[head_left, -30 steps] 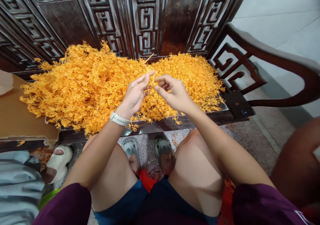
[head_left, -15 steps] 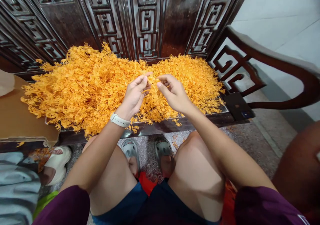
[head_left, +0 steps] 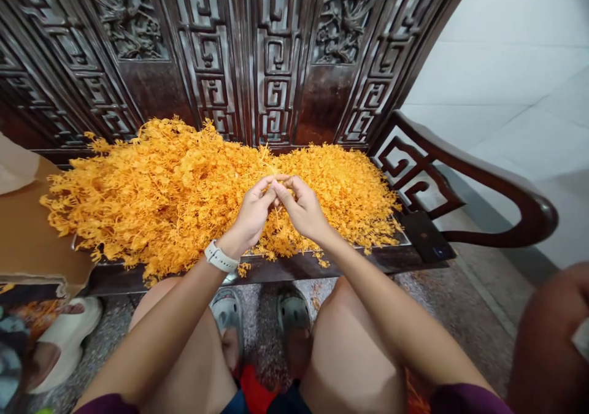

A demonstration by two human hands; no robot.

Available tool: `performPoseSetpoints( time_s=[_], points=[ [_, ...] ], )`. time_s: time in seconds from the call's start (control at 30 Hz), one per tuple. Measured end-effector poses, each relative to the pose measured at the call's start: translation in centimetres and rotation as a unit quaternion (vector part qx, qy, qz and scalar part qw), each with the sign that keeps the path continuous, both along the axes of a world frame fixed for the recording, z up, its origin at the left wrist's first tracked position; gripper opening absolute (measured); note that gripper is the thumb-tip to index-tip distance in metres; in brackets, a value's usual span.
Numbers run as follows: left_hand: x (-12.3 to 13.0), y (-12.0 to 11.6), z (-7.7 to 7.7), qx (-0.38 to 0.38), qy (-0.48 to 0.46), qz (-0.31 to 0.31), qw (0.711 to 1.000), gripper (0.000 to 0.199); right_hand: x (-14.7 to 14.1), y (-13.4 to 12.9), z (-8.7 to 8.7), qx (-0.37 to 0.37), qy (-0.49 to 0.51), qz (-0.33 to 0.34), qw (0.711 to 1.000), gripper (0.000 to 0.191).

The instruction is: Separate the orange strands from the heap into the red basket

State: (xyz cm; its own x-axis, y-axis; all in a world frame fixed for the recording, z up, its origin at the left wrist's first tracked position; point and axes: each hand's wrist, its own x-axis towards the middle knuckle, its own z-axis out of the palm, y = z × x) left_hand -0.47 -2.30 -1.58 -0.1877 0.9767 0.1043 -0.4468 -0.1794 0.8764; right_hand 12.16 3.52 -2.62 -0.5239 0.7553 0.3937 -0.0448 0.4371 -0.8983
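My left hand (head_left: 253,214), with a pale watch (head_left: 221,256) on its wrist, is closed with thumb and fingertips pinched. My right hand (head_left: 304,210) pinches from the other side, and the fingertips of both hands touch. Between them is a thin orange plastic flower sprig (head_left: 271,166), its stem sticking up past the fingers; the gripped part is mostly hidden. Beneath and behind the hands lies a heap of orange plastic flower sprigs (head_left: 161,193), taller on the left, lower and finer on the right.
The heap lies on a dark wooden bench (head_left: 285,272) with a carved backrest (head_left: 276,64) and curved armrest (head_left: 524,214). A dark phone-like object (head_left: 426,236) rests at the right end. Cardboard (head_left: 41,236) is at left. Other people's sandalled foot (head_left: 64,343) and bare limb (head_left: 547,334) flank me.
My hands have come together from slightly apart, now meeting at the fingertips around the sprig. The view has tilted up, so the bench and heap appear lower.
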Motion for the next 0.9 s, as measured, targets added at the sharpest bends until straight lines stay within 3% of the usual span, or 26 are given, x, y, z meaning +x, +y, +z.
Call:
performPoseSetpoints(
  time_s=[0.2, 0.3, 0.43, 0.57, 0.77, 0.9],
  points=[
    [-0.9, 0.2, -0.4, 0.009, -0.016, 0.017, 1.0, 0.019, -1.7, -0.5, 0.2, -0.034, 0.024, -0.006, 0.999, 0.035],
    [-1.4, 0.2, -0.1, -0.008, -0.05, 0.009, 0.999, 0.014, -2.4, -0.6, 0.6, -0.115, 0.045, -0.005, 0.992, 0.041],
    [-2.1, -0.1, 0.3, -0.055, -0.13, -0.05, 0.989, 0.012, -2.7, -0.4, 1.1, -0.219, 0.051, 0.019, 0.974, 0.048],
    [-2.3, -0.5, -0.1, -0.07, -0.17, -0.086, 0.979, 0.005, -2.6, -0.1, 1.4, -0.214, 0.031, 0.03, 0.976, 0.051],
    [-1.9, -0.5, -1.0, -0.062, -0.21, -0.048, 0.974, 0.009, -2.5, -0.2, 1.3, -0.204, 0.034, -0.002, 0.978, 0.055],
    [-1.7, -0.9, -0.3, -0.061, -0.231, -0.045, 0.97, 0.02, -1.9, -0.2, 1.1, -0.188, 0.029, 0.0, 0.982, 0.052]
  ],
)
